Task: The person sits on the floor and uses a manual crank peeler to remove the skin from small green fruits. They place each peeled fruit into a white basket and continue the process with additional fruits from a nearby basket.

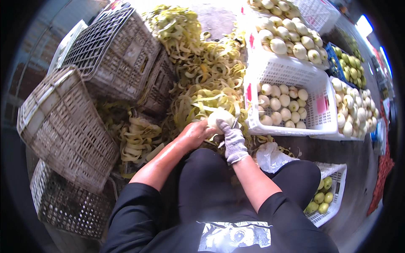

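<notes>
My bare left hand [196, 132] holds a large peeled pale fruit [220, 118] from its left side. At the fruit's right and near side is my right hand [234, 142], in a light knitted glove. A small peeling tool [235, 122] with a metal part shows at the gloved fingers, against the fruit; its handle is mostly hidden. A big heap of long yellow-green peelings [212, 79] lies just beyond both hands. To the right, a white plastic crate [291, 128] holds several peeled fruits [284, 100].
Dirty plastic crates [117, 53] are stacked at left, one tilted crate [66, 126] beside them. More crates of peeled fruit [299, 36] stand at upper right. A blue crate [337, 64] holds green fruit. At lower right are a clear plastic bag [272, 157] and a crate of unpeeled fruit [340, 189].
</notes>
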A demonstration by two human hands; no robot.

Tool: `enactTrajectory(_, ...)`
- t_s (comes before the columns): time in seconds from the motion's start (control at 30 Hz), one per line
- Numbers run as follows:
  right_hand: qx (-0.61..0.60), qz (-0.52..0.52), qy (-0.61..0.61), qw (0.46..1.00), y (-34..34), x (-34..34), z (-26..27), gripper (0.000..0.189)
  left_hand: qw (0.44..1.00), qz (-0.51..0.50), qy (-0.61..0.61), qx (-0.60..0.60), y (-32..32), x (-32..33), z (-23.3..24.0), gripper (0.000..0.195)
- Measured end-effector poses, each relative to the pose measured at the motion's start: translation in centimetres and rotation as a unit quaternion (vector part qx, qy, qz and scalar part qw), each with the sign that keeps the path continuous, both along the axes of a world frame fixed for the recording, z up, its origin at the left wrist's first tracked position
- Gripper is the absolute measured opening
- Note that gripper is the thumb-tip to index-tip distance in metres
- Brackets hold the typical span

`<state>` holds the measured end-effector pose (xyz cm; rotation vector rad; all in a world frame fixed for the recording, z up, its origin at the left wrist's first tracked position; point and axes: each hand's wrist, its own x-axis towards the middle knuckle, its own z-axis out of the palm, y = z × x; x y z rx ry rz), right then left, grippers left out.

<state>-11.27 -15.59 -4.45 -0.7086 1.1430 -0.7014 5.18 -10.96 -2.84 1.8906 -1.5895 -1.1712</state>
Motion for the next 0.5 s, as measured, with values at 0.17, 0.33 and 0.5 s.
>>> enactTrajectory(0.17, -0.087, -0.095, 0.03, 0.991, -6.7, -3.8, 4.7, 0.056, 0.997, 0.018, -0.038, 0.06, -2.9, -1.5, 2.2, 0.057)
enactTrajectory(0.33, -0.037, -0.152, -0.099, 0.983, -8.1, -19.1, 12.2, 0.048, 0.985, 0.071, -0.121, 0.097, -5.2, -1.7, 6.6, 0.091)
enactTrajectory(0.5, -0.203, -0.306, 0.148, 0.918, -1.3, -41.0, 17.5, 0.041, 0.996, 0.091, 0.001, -0.007, -2.7, -3.0, 9.7, 0.061)
